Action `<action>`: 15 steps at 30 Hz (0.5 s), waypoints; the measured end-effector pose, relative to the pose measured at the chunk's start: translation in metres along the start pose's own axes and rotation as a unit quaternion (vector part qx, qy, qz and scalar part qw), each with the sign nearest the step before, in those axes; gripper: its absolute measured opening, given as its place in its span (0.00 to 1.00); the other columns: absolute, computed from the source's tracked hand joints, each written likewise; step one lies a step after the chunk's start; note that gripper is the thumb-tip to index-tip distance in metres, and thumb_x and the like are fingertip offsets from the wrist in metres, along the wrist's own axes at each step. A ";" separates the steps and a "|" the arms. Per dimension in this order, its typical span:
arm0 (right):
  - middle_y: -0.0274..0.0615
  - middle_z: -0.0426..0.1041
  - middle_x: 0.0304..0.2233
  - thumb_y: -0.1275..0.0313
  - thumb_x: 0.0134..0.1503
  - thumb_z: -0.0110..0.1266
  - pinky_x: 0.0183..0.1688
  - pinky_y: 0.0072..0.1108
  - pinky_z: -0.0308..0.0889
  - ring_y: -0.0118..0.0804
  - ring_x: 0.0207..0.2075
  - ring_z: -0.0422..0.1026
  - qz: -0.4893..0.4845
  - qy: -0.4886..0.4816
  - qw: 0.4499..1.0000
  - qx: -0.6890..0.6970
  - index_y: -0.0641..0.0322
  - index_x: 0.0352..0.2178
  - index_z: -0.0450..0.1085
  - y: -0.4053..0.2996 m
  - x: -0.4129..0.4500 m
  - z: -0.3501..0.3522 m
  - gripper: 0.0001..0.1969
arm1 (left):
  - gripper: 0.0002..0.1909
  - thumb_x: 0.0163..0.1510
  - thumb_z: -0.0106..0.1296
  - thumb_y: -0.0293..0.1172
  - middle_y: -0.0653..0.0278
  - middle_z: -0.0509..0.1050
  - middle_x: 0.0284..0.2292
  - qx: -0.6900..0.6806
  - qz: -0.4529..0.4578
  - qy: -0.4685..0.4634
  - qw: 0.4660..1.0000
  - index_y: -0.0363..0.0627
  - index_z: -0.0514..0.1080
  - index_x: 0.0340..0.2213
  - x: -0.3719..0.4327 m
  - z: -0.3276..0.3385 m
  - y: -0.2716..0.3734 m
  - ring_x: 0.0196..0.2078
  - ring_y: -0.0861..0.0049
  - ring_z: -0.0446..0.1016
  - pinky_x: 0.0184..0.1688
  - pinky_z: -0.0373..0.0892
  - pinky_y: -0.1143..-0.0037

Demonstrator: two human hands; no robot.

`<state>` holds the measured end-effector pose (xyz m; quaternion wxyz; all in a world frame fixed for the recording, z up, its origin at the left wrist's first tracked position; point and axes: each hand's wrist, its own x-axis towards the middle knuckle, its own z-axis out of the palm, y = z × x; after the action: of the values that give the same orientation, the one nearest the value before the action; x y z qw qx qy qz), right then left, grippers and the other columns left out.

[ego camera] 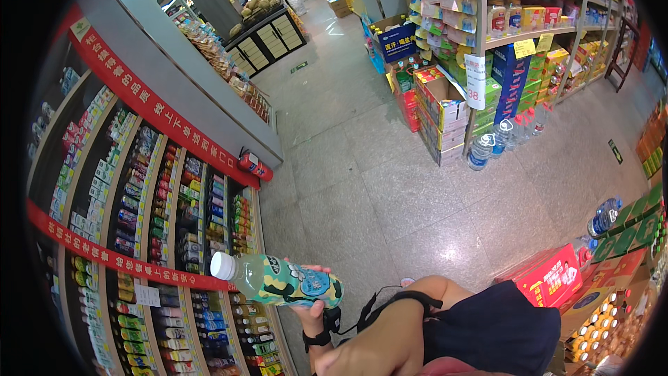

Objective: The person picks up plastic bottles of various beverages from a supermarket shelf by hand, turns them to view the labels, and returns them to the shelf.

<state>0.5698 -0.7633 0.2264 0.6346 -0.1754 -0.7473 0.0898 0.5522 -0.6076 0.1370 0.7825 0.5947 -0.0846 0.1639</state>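
My left hand (313, 313) grips a plastic drink bottle (292, 281) around its lower body. The bottle lies sideways, its white cap (223, 266) towards the drink shelves on the left. Its green, yellow and black patterned label bears writing, and a pale liquid shows near the neck. A black band (317, 341) circles the wrist of this hand. My other bare arm (386, 337) crosses low in front, close to the camera. At its end my right hand (330, 363) is cut off by the bottom edge, so its fingers are hidden. A black strap (412, 296) runs beside this arm.
Tall drink shelves (177, 219) with red banners line the left. A fire extinguisher (255, 165) stands at their end. Stacked cartons (441, 115) and large water bottles (480, 151) flank the shelving at right. A red box (548, 277) sits nearby, and tiled floor (365, 193) runs between.
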 end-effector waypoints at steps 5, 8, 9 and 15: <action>0.37 0.62 0.29 0.74 0.49 0.40 0.36 0.18 0.55 0.30 0.33 0.61 0.136 0.189 0.969 0.083 0.66 0.34 0.59 -0.032 0.000 -0.035 0.10 | 0.53 0.30 0.60 0.42 0.54 0.64 0.33 0.006 -0.004 -0.009 1.000 0.40 0.38 0.51 0.003 0.002 -0.004 0.34 0.65 0.68 0.36 0.66 0.71; 0.48 0.63 0.35 0.75 0.48 0.38 0.41 0.25 0.52 0.35 0.37 0.60 0.051 0.231 0.950 0.206 0.64 0.40 0.52 -0.040 0.020 -0.038 0.16 | 0.52 0.30 0.60 0.41 0.54 0.64 0.33 0.006 0.009 0.009 1.000 0.40 0.38 0.50 -0.003 -0.004 -0.001 0.34 0.65 0.68 0.36 0.66 0.71; 0.51 0.63 0.35 0.74 0.49 0.38 0.42 0.28 0.51 0.38 0.36 0.61 0.025 0.220 0.949 0.225 0.62 0.40 0.52 -0.043 0.037 -0.036 0.15 | 0.52 0.30 0.60 0.41 0.54 0.64 0.33 0.016 0.021 0.023 0.999 0.40 0.38 0.50 -0.005 -0.009 0.010 0.34 0.65 0.68 0.36 0.66 0.71; 0.50 0.63 0.38 0.69 0.46 0.43 0.41 0.28 0.52 0.36 0.39 0.61 0.002 0.132 0.952 0.276 0.64 0.44 0.47 -0.072 0.039 -0.048 0.24 | 0.51 0.31 0.59 0.41 0.55 0.64 0.33 -0.028 0.036 0.010 0.999 0.40 0.38 0.50 0.004 -0.003 -0.008 0.34 0.65 0.68 0.36 0.66 0.71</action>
<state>0.6007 -0.8187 0.2965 0.7507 -0.0053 -0.6028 0.2702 0.5586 -0.6059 0.1306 0.7933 0.5673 -0.1032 0.1955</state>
